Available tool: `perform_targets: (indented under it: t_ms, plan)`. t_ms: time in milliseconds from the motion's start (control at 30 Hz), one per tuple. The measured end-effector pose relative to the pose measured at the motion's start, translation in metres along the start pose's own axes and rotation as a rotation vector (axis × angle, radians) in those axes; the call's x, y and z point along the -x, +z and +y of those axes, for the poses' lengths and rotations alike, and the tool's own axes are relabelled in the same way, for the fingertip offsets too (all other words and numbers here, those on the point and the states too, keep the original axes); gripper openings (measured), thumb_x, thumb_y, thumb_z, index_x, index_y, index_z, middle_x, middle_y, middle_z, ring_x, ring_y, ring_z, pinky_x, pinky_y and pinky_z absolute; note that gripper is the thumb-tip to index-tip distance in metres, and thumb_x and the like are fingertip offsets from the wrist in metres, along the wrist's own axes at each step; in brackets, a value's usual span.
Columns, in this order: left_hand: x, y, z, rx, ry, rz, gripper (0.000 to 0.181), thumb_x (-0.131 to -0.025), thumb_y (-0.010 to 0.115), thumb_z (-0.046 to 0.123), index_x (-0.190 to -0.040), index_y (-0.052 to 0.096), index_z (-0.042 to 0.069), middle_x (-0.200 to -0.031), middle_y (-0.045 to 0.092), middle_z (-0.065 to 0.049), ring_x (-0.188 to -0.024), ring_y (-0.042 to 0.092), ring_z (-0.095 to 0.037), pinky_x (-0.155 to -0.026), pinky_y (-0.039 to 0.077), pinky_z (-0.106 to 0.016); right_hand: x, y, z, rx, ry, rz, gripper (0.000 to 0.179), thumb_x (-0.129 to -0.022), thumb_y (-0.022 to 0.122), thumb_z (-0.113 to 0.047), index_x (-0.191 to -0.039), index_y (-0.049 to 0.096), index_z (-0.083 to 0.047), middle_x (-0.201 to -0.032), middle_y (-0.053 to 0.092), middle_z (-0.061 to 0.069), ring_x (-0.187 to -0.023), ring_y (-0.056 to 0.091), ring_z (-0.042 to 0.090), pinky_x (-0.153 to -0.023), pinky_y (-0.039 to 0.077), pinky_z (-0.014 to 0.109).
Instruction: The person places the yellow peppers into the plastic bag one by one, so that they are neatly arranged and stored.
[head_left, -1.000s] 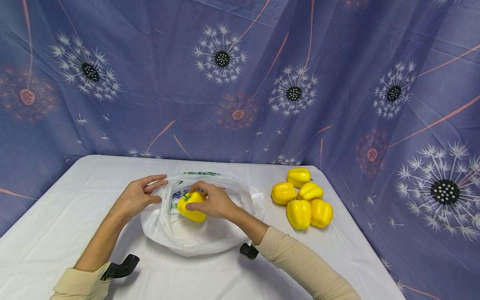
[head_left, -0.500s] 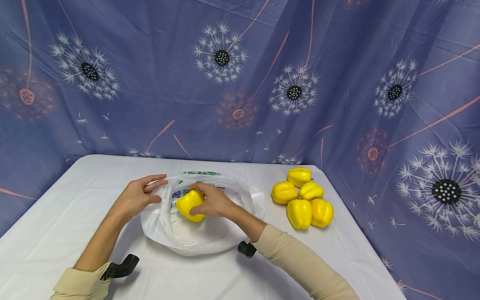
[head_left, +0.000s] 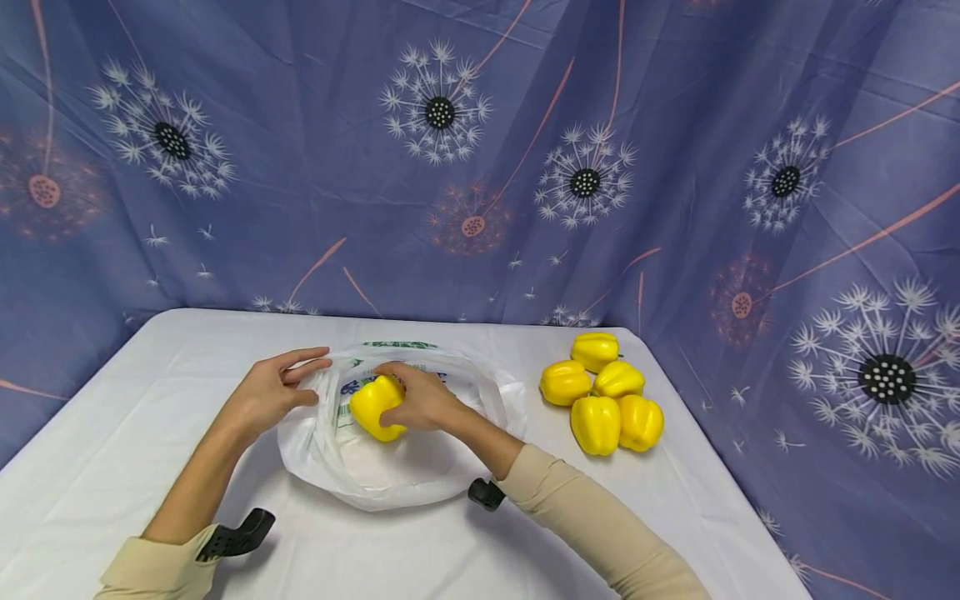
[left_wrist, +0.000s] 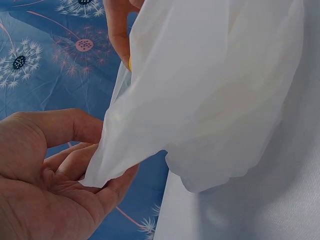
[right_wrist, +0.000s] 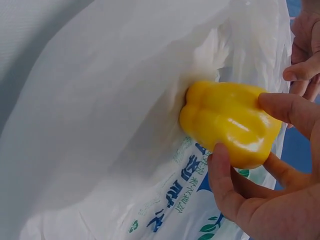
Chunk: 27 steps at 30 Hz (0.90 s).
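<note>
A white plastic bag (head_left: 367,500) with green and blue print lies mouth-up on the table. Inside its mouth, my right hand (head_left: 423,400) grips a yellow bell pepper (head_left: 372,408) between thumb and fingers. The right wrist view shows that pepper (right_wrist: 230,120) against the bag's printed inner wall, its stem not visible. At the bag's left rim, my left hand (head_left: 266,396) holds the edge; in the left wrist view, a flap of the bag (left_wrist: 120,150) lies between the curled fingers of my left hand (left_wrist: 55,175).
Several yellow bell peppers (head_left: 596,425) sit in a cluster on the right of the white-covered table (head_left: 75,467). A blue dandelion-print curtain (head_left: 322,192) hangs behind the table and along its right side. Black wrist mounts (head_left: 236,535) stick out from both sleeves.
The pepper in my right hand has turned, so its green stem, seen earlier, is now out of sight. My left hand stays at the bag's rim.
</note>
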<state>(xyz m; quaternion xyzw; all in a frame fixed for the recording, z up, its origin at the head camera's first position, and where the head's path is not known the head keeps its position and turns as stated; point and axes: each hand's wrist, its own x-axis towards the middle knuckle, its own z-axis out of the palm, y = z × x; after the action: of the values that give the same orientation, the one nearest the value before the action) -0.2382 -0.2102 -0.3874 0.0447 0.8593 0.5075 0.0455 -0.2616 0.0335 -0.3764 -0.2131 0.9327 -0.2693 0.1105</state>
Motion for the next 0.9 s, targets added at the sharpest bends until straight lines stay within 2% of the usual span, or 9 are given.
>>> perform_targets:
  t_ms: [100, 233, 300, 400, 533, 700, 900]
  plan:
    - [0.0003, 0.0003, 0.0009, 0.001, -0.002, 0.001, 0.078, -0.085, 0.07, 0.004, -0.156, 0.041, 0.013, -0.146, 0.057, -0.013, -0.15, 0.031, -0.042, -0.093, 0.047, -0.021, -0.0014, 0.0016, 0.0011, -0.021, 0.009, 0.021, 0.069, -0.079, 0.083, -0.024, -0.142, 0.056, -0.028, -0.136, 0.065, 0.001, -0.109, 0.061, 0.019, -0.09, 0.051, 0.035]
    - [0.0005, 0.0003, 0.0018, 0.001, -0.001, 0.002, 0.078, -0.085, 0.07, 0.003, -0.156, 0.041, 0.013, -0.146, 0.057, -0.013, -0.149, 0.032, -0.042, -0.095, 0.047, -0.025, -0.0026, 0.0027, 0.0019, -0.023, 0.01, 0.046, 0.066, -0.08, 0.084, -0.028, -0.14, 0.057, -0.028, -0.136, 0.065, 0.0, -0.109, 0.061, 0.021, -0.091, 0.051, 0.038]
    - [0.0006, 0.0002, 0.0017, 0.006, 0.0, 0.001, 0.078, -0.085, 0.07, 0.003, -0.156, 0.041, 0.013, -0.147, 0.056, -0.013, -0.149, 0.033, -0.042, -0.085, 0.046, -0.014, -0.0027, 0.0036, 0.0021, -0.018, 0.009, 0.057, 0.065, -0.08, 0.084, -0.03, -0.139, 0.057, -0.028, -0.133, 0.066, 0.0, -0.107, 0.061, 0.02, -0.091, 0.05, 0.038]
    - [0.0005, 0.0004, 0.0015, 0.023, 0.004, -0.001, 0.078, -0.085, 0.07, 0.002, -0.156, 0.041, 0.012, -0.147, 0.056, -0.014, -0.149, 0.033, -0.042, -0.079, 0.046, -0.01, -0.0027, 0.0043, 0.0028, -0.009, 0.008, 0.063, 0.065, -0.08, 0.085, -0.032, -0.139, 0.058, -0.027, -0.13, 0.067, 0.0, -0.102, 0.061, 0.018, -0.089, 0.05, 0.037]
    - [0.0003, 0.001, 0.0014, 0.022, 0.004, 0.003, 0.078, -0.084, 0.07, 0.001, -0.156, 0.041, 0.011, -0.147, 0.056, -0.015, -0.149, 0.032, -0.042, -0.079, 0.045, -0.009, -0.0031, 0.0029, 0.0039, 0.007, 0.006, 0.036, 0.071, -0.078, 0.086, -0.031, -0.143, 0.057, -0.025, -0.128, 0.067, 0.001, -0.1, 0.061, 0.017, -0.086, 0.05, 0.034]
    - [0.0003, 0.0021, 0.0015, 0.024, 0.003, 0.004, 0.078, -0.084, 0.07, 0.001, -0.156, 0.041, 0.01, -0.146, 0.056, -0.015, -0.149, 0.032, -0.042, -0.079, 0.045, -0.008, -0.0038, -0.0008, 0.0054, -0.006, 0.033, -0.016, 0.082, -0.073, 0.088, -0.021, -0.147, 0.054, -0.025, -0.123, 0.067, 0.005, -0.1, 0.06, 0.018, -0.079, 0.05, 0.03]
    - [0.0012, 0.0022, 0.0018, 0.021, 0.003, 0.005, 0.079, -0.084, 0.07, 0.001, -0.156, 0.041, 0.011, -0.146, 0.056, -0.015, -0.15, 0.03, -0.041, -0.081, 0.043, -0.008, -0.0046, 0.0013, 0.0056, 0.001, 0.031, 0.01, 0.085, -0.067, 0.091, -0.015, -0.144, 0.056, -0.024, -0.122, 0.068, 0.004, -0.1, 0.061, 0.018, -0.077, 0.049, 0.028]
